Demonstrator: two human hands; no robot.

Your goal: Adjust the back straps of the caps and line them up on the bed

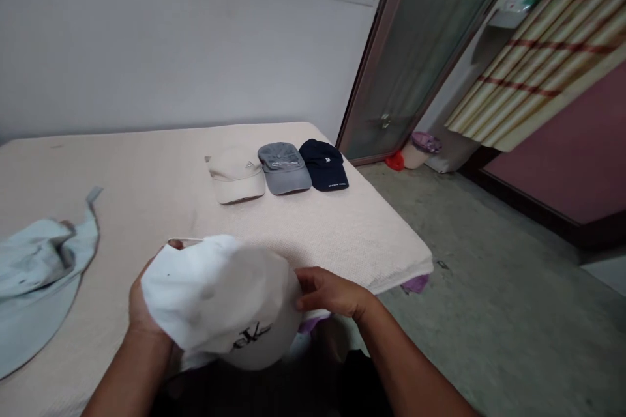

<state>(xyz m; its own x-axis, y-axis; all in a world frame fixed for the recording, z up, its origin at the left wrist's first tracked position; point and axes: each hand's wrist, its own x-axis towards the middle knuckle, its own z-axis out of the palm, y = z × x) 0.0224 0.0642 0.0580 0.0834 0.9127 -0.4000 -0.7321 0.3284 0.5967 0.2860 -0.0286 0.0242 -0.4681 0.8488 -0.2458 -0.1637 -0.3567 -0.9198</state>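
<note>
The white cap is in front of the person, over the near edge of the bed as seen from the head, with its black lettering toward the lower right. The left hand grasps the cap by its left side, with a fingertip showing at the far rim; the right hand grasps the brim side between thumb and fingers. The far edge of the bed runs along the wall. The right edge slants from the far corner down to the near right corner, which borders the floor. A stretch of cover separates the held cap from the row behind it, and another extends from the row's near side to the right corner. The row consists of three caps, set side by side with brims toward the person: beige cap, grey cap and navy cap, the last nearest the right edge. One pale cap lies apart at the left, cut off by the view, its strap raised. Total count: five caps, two hands, one bed, one curtain, one bin.
</note>
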